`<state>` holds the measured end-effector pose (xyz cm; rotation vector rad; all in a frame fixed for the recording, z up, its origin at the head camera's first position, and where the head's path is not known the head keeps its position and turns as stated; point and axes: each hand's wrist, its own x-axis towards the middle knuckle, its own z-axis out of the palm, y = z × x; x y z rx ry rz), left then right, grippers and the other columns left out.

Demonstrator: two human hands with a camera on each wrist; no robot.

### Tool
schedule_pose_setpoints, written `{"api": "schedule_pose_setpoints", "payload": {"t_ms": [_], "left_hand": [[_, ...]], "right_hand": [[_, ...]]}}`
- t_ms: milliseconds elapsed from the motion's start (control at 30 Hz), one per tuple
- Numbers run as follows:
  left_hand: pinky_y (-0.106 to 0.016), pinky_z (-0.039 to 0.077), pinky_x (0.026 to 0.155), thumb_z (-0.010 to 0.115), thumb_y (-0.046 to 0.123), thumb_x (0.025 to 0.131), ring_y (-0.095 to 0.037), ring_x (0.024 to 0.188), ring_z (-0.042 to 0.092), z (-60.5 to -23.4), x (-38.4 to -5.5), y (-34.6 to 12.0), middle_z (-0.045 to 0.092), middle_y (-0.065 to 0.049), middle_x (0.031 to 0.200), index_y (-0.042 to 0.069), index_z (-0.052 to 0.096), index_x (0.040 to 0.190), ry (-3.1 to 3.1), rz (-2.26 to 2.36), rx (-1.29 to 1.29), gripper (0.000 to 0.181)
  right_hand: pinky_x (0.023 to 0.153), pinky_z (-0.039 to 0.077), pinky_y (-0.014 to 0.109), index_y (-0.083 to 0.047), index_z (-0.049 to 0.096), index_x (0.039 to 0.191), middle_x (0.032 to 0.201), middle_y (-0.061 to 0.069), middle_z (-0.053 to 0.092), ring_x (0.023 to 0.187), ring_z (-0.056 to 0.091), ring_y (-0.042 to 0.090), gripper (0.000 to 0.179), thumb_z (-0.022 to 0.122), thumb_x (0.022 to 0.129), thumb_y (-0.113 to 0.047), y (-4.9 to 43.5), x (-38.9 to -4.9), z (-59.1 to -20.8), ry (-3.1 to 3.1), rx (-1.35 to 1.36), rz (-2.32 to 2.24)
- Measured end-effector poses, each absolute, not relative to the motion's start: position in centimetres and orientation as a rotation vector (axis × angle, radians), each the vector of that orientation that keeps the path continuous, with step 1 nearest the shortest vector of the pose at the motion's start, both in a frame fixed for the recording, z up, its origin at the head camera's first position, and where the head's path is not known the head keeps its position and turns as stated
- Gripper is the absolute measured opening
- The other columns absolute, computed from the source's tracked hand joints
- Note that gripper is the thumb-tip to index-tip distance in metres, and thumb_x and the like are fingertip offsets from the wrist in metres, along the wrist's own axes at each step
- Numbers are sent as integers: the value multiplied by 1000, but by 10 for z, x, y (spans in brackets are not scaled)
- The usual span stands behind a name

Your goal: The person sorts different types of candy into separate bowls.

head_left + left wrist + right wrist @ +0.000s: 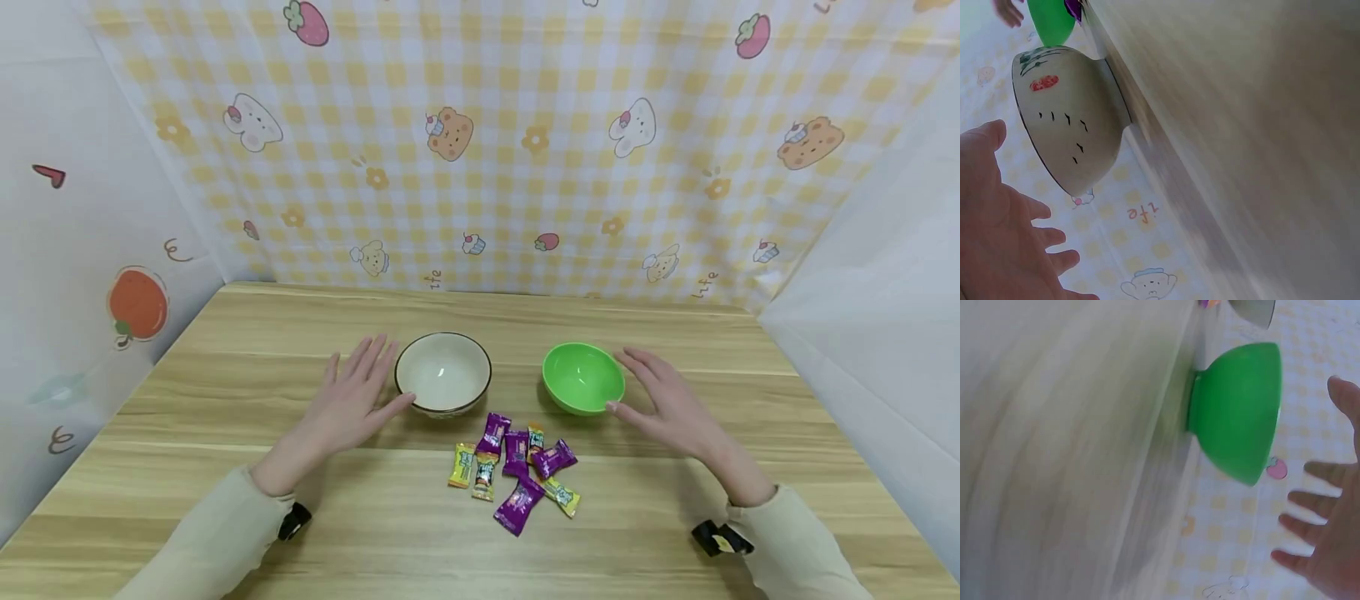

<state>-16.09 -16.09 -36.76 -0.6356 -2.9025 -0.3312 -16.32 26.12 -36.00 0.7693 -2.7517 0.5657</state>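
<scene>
A white bowl with a dark rim (pixel 442 372) stands on the table, its painted outer side (pixel 1072 119) facing the left wrist view. Beside its left edge my left hand (pixel 348 400) is spread, fingers straight and holding nothing. To the right stands a smaller green bowl (pixel 583 379). My right hand (pixel 667 404) is at that bowl's right side, fingers extended and thumb near the rim; in the right wrist view a gap shows between hand and green bowl (pixel 1238 412). Several wrapped candies, purple (pixel 519 506) and yellow (pixel 462 465), lie in a loose group in front of the bowls.
The wood-grain table (pixel 360 533) reaches back to a yellow checked curtain (pixel 510 183) with cartoon prints. White cloth (pixel 82 250) hangs at the left side, and another white sheet (pixel 885 275) at the right.
</scene>
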Motion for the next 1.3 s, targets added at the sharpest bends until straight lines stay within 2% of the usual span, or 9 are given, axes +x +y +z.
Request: {"api": "schedule_pose_setpoints", "payload": {"t_ms": [167, 433, 667, 867, 1067, 1300], "left_hand": [[-55, 0, 98, 32, 62, 85, -26, 131, 0, -364, -165, -154, 6, -11, 146, 9, 13, 142, -2918, -352, -657, 80], [-56, -2, 98, 30, 64, 84, -27, 131, 0, -365, -169, -147, 4, -11, 146, 6, 13, 142, -2967, -371, -686, 83], [-57, 2, 98, 32, 63, 84, -30, 130, 7, -370, -170, -146, 9, -12, 145, 5, 15, 141, -2976, -382, -684, 83], [-59, 6, 97, 35, 62, 84, -31, 130, 11, -372, -170, -146, 14, -13, 144, 2, 19, 140, -2964, -399, -685, 83], [-58, 5, 97, 31, 64, 84, -30, 130, 12, -371, -170, -146, 13, -10, 145, 4, 17, 141, -2994, -369, -671, 84], [-58, 6, 97, 33, 64, 83, -31, 129, 14, -372, -170, -145, 14, -10, 145, 3, 18, 140, -2987, -368, -667, 85]], "right_hand": [[92, 29, 52, -3, 46, 126, 127, 15, 44, 116, 38, 32, 58, 68, 77, -26, 248, -158, -354, -2631, 967, 668], [89, 36, 42, -7, 50, 122, 120, 4, 51, 110, 45, 21, 52, 68, 77, -24, 226, -147, -355, -2597, 1151, 746], [88, 40, 37, -7, 52, 120, 117, -2, 53, 107, 48, 17, 45, 66, 80, -22, 211, -138, -360, -2596, 1320, 833], [87, 40, 36, -8, 53, 119, 116, -1, 54, 106, 49, 15, 43, 64, 82, -26, 202, -133, -363, -2656, 1356, 820], [84, 42, 33, -2, 51, 120, 113, 2, 55, 101, 50, 16, 46, 65, 81, -20, 199, -133, -373, -2756, 1376, 789], [83, 42, 33, -1, 52, 120, 108, 2, 55, 97, 50, 15, 45, 64, 80, -19, 199, -134, -377, -2864, 1333, 699]]}}
